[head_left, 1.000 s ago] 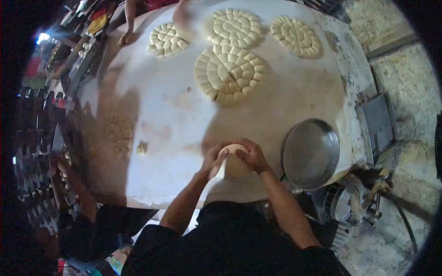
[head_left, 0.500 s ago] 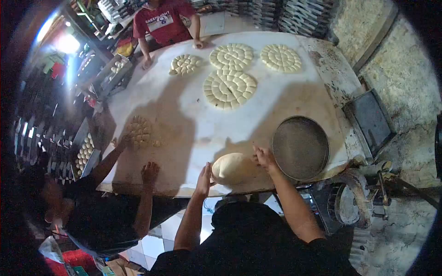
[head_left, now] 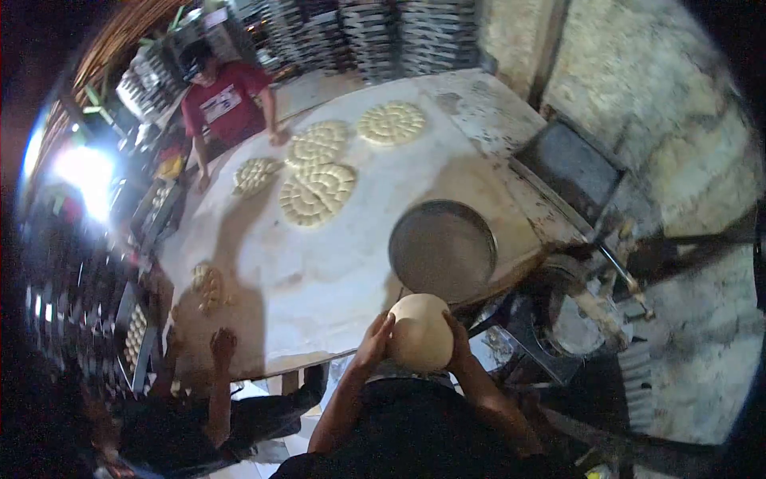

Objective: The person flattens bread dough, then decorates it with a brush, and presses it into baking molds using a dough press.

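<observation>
A large, smooth lump of dough (head_left: 420, 334) is held up in front of my body, off the table. My left hand (head_left: 375, 342) grips its left side, and my right hand (head_left: 459, 343) presses against its right side; part of the fingers is hidden behind the dough. Just beyond it, near the table's front edge, lies a round dark pan (head_left: 443, 249) with a thin raised rim. Farther off on the table are several flat rounds of dough cut into pieces, one of them this cut round (head_left: 391, 123) at the back.
The pale table (head_left: 335, 271) spreads ahead. Across it stands a person in a red shirt (head_left: 227, 104). At left a co-worker's hand (head_left: 223, 345) is near some dough pieces (head_left: 207, 287). A rectangular tray (head_left: 568, 172) leans at right, with machinery (head_left: 578, 319) below it.
The dough has been lifted off the table and is now between both my hands. My right hand has come from beside the pan to the dough. The view has turned right.
</observation>
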`<move>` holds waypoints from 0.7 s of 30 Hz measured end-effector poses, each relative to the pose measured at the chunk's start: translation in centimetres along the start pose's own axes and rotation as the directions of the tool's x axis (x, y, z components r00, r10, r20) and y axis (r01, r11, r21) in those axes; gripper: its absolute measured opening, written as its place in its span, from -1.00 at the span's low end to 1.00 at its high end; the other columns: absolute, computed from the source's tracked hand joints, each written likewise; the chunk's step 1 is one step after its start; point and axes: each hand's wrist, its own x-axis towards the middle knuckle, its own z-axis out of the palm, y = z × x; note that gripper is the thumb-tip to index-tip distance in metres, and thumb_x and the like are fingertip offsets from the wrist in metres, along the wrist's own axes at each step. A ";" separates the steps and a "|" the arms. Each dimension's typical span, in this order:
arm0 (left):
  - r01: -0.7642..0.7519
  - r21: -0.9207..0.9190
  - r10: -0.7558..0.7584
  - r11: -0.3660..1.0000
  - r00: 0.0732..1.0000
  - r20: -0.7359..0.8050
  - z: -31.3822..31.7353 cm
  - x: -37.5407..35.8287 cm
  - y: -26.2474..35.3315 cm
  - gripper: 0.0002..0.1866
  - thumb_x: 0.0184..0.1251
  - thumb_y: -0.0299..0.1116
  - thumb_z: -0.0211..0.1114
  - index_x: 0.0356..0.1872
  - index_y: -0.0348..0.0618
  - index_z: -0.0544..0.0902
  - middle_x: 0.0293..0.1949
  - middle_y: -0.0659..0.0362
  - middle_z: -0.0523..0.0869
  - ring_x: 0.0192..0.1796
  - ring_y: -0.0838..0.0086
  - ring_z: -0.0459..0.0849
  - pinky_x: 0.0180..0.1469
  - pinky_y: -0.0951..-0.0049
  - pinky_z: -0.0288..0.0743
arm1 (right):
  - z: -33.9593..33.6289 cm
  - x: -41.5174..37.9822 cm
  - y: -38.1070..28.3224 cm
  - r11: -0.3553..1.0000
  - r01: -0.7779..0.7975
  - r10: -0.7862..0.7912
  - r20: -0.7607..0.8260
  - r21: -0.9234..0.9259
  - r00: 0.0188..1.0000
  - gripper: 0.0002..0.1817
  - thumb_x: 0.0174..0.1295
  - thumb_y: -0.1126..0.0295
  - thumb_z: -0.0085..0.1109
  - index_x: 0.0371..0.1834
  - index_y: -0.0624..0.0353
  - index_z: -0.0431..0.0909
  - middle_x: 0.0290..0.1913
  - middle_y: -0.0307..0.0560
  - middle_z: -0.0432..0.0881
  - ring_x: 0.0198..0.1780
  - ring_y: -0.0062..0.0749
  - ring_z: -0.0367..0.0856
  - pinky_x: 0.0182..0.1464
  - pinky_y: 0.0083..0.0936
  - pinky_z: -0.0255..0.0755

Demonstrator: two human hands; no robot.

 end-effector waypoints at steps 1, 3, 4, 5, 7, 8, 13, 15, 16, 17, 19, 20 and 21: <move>-0.047 0.218 0.057 0.975 0.997 -0.043 0.4 0.7 1.4 -0.45 0.60 0.00 0.04 0.41 -0.13 0.40 0.31 -0.03 0.52 0.31 0.24 0.49 0.27 0.21 0.43 | 1.2 -1.1 -1.3 0.995 0.093 -0.097 -0.093 -0.047 0.991 -0.13 0.23 -0.25 0.16 0.44 0.15 0.30 0.26 0.19 0.51 0.22 0.04 0.58 0.22 0.04 0.51; -0.265 0.536 0.364 0.801 0.927 -0.086 0.1 2.1 4.9 -0.47 0.61 -0.01 0.04 0.37 -0.16 0.43 0.30 -0.02 0.53 0.27 0.25 0.52 0.20 0.26 0.47 | 3.9 -2.9 -4.2 0.962 0.242 -0.253 -0.082 -0.125 0.964 -0.14 0.21 -0.19 0.22 0.42 0.19 0.31 0.22 0.19 0.53 0.20 0.01 0.58 0.21 0.03 0.52; -0.418 0.638 0.587 0.647 0.807 -0.068 -0.7 3.0 7.3 -0.48 0.62 -0.01 0.03 0.35 -0.18 0.44 0.29 -0.02 0.54 0.25 0.25 0.54 0.16 0.30 0.49 | 5.0 -3.0 -5.9 0.935 0.311 -0.326 -0.068 -0.170 0.943 -0.15 0.20 -0.16 0.25 0.40 0.21 0.32 0.20 0.20 0.53 0.19 0.00 0.59 0.20 0.02 0.52; -0.406 0.484 0.510 0.775 0.854 -0.101 -1.6 3.0 9.9 -0.48 0.62 0.00 0.01 0.35 -0.18 0.45 0.30 -0.01 0.53 0.23 0.25 0.57 0.13 0.32 0.50 | 5.6 -2.7 -7.5 0.869 0.407 -0.439 -0.061 -0.280 0.896 -0.14 0.16 -0.08 0.32 0.41 0.24 0.30 0.19 0.18 0.53 0.18 0.00 0.59 0.21 -0.01 0.52; -0.409 0.291 0.455 0.865 0.883 -0.114 -2.5 3.0 14.1 -0.44 0.63 0.05 -0.05 0.33 -0.20 0.45 0.31 0.01 0.53 0.19 0.25 0.63 0.07 0.30 0.54 | 10.6 -3.2 -11.0 0.539 0.658 -0.707 0.143 -0.526 0.693 -0.11 0.10 0.07 0.43 0.43 0.28 0.24 0.20 0.15 0.52 0.17 -0.02 0.58 0.22 -0.05 0.50; -0.445 0.271 0.486 0.854 0.868 -0.104 -2.7 3.0 15.3 -0.41 0.63 0.10 -0.10 0.32 -0.21 0.45 0.31 0.02 0.53 0.15 0.24 0.65 0.04 0.27 0.57 | 14.4 -3.8 -12.4 0.240 0.771 -0.786 0.347 -0.590 0.511 -0.09 0.08 0.14 0.46 0.44 0.29 0.21 0.21 0.14 0.51 0.18 -0.03 0.57 0.23 -0.06 0.49; -0.411 0.076 0.413 0.908 0.910 -0.014 -2.2 7.2 12.3 -0.44 0.63 0.07 -0.08 0.29 -0.21 0.48 0.29 0.02 0.56 0.11 0.22 0.68 0.05 0.26 0.57 | 13.0 2.2 -13.9 -0.685 0.224 -0.522 0.682 -0.693 0.513 -0.08 0.10 0.17 0.37 0.53 0.17 0.15 0.47 0.25 0.26 0.50 0.26 0.20 0.47 0.16 0.07; -0.349 0.114 0.346 0.930 0.937 0.044 -1.7 8.8 9.3 -0.47 0.62 0.00 -0.01 0.31 -0.23 0.48 0.27 0.00 0.57 0.23 0.24 0.60 0.20 0.25 0.48 | 8.4 6.3 -11.7 -0.805 -0.091 -0.458 0.517 -0.587 0.723 -0.22 0.28 0.10 0.19 0.54 0.12 0.18 0.59 0.18 0.12 0.60 0.29 -0.05 0.54 0.26 -0.21; -0.343 0.139 0.337 0.929 0.939 0.065 -1.5 9.4 8.3 -0.49 0.63 -0.03 0.01 0.31 -0.25 0.48 0.25 -0.02 0.58 0.29 0.21 0.55 0.29 0.22 0.43 | 6.6 7.1 -10.5 -0.737 -0.076 -0.492 0.457 -0.672 0.741 -0.24 0.32 0.08 0.15 0.54 0.11 0.18 0.58 0.19 0.13 0.60 0.30 -0.05 0.55 0.22 -0.21; -0.313 0.244 0.294 0.918 0.949 0.112 -1.4 9.6 8.9 -0.47 0.62 -0.02 0.01 0.33 -0.26 0.46 0.26 -0.04 0.57 0.31 0.19 0.53 0.34 0.22 0.38 | 5.0 7.6 -9.7 -0.661 -0.063 -0.520 0.396 -0.747 0.757 -0.26 0.36 0.06 0.11 0.55 0.11 0.18 0.57 0.20 0.15 0.60 0.30 -0.04 0.56 0.18 -0.20; -0.262 0.287 0.209 0.922 0.957 0.202 -1.6 10.9 10.1 -0.45 0.60 -0.02 0.05 0.37 -0.25 0.44 0.32 -0.12 0.51 0.41 0.10 0.43 0.43 0.15 0.29 | 2.1 8.8 -9.4 -0.432 -0.018 -0.596 0.270 -0.902 0.756 -0.28 0.41 0.01 0.06 0.55 0.11 0.18 0.56 0.21 0.17 0.60 0.29 -0.03 0.57 0.10 -0.17; -0.329 0.393 0.259 0.859 0.940 0.222 -1.9 12.7 9.2 -0.45 0.59 -0.04 0.06 0.38 -0.23 0.42 0.36 -0.13 0.47 0.44 0.06 0.38 0.45 0.11 0.26 | 0.6 9.2 -9.4 -0.267 0.016 -0.647 0.191 -0.964 0.738 -0.28 0.42 -0.01 0.05 0.55 0.11 0.18 0.55 0.22 0.17 0.60 0.27 -0.02 0.58 0.05 -0.15; -0.388 0.491 0.300 0.780 0.920 0.251 -2.0 15.2 7.2 -0.45 0.59 -0.06 0.07 0.40 -0.21 0.41 0.39 -0.14 0.43 0.47 0.02 0.33 0.47 0.07 0.22 | -0.5 10.0 -9.9 -0.213 0.009 -0.684 0.156 -0.977 0.713 -0.27 0.43 -0.04 0.03 0.55 0.13 0.18 0.55 0.23 0.17 0.60 0.25 -0.01 0.58 0.01 -0.14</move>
